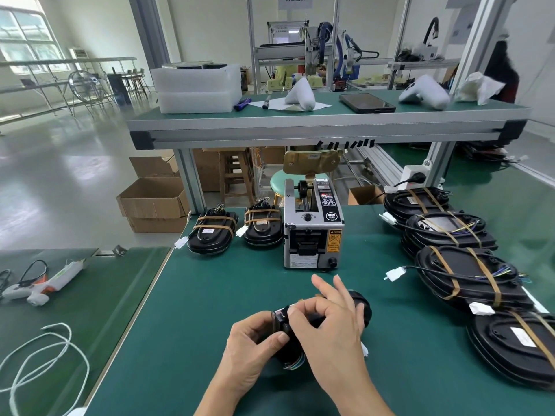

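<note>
Black lamp housing (359, 307), near the tabletop's (210, 295) front edge, gripped by left hand (255, 346). Right hand (333, 319) pinches brown tape (301, 300) on it. Tape dispenser (312, 229) stands behind.

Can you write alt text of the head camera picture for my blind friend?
A left hand and a right hand grip a black plastic part at a green workbench. Behind stands a tape dispenser; taped black parts lie at its right.

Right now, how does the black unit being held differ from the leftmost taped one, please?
The left hand and right hand grip the held unit; the leftmost unit lies free on the mat. The leftmost unit shows two tan bands; the held unit is mostly hidden. Both are black.
</note>
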`<state>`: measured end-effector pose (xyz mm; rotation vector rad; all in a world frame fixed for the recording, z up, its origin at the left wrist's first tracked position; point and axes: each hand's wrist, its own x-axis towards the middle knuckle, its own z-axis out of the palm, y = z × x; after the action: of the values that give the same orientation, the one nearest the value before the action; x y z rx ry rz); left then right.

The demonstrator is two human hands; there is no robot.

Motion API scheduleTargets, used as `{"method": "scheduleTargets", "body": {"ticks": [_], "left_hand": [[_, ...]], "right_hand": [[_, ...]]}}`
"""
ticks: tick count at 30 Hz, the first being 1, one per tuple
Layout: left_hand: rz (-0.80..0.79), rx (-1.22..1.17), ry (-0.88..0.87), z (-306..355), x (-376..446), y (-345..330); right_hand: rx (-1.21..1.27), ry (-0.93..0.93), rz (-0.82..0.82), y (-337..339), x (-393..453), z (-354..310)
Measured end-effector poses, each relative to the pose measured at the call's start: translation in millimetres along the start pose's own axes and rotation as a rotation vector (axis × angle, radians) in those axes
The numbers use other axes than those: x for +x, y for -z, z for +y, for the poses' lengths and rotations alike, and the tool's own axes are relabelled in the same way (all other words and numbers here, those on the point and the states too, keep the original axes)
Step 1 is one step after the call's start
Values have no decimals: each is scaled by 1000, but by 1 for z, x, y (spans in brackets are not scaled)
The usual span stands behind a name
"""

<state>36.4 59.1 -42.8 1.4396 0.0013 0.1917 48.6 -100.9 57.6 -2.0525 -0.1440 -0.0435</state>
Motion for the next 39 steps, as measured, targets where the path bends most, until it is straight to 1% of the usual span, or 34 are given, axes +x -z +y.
{"method": "scheduleTargets", "body": {"ticks": [12, 20, 26, 32, 39], "left_hand": [[4, 13, 0, 3, 0, -1], [-8, -15, 28, 4, -1, -2], [12, 36, 41, 4, 0, -1], [9, 40, 42, 3, 1, 0], [9, 36, 19, 2, 1, -1]], "right_hand": [[-121, 28, 24, -7, -1, 1], [-179, 2, 14, -10, -1, -3], [-236, -16, 52, -16, 1, -3], [-219, -4, 104, -20, 2, 0], [-150, 87, 182, -25, 0, 10]]}}
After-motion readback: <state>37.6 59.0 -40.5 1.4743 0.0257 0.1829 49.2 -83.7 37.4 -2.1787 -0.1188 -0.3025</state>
